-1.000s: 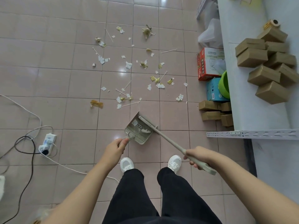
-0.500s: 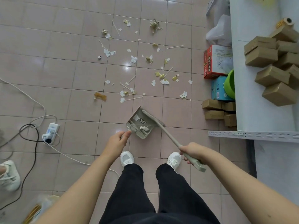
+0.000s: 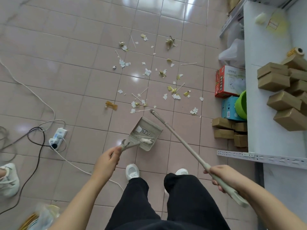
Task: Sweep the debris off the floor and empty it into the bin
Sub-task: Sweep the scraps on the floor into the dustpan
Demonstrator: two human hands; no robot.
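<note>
Paper scraps, thin sticks and yellowish crumpled bits, the debris (image 3: 150, 75), lie scattered over the pink floor tiles ahead of me. My left hand (image 3: 107, 161) grips the handle of a beige dustpan (image 3: 146, 132), which rests on the floor just past my shoes and holds a few scraps. My right hand (image 3: 221, 175) is closed around the beige broom handle (image 3: 181, 141). The broom's far end reaches the near edge of the debris, beside the dustpan's mouth. No bin is identifiable.
A white shelf unit (image 3: 269, 113) with brown cartons stands on the right; boxes (image 3: 227, 80) and a green tub (image 3: 240, 105) sit under it. A power strip (image 3: 58, 136) and cables lie at left. Another person's shoe (image 3: 8, 178) is at the left edge.
The broom's far end has swung out of the dustpan and forward to the edge of the debris. My right hand moved right and back. The view has tilted forward.
</note>
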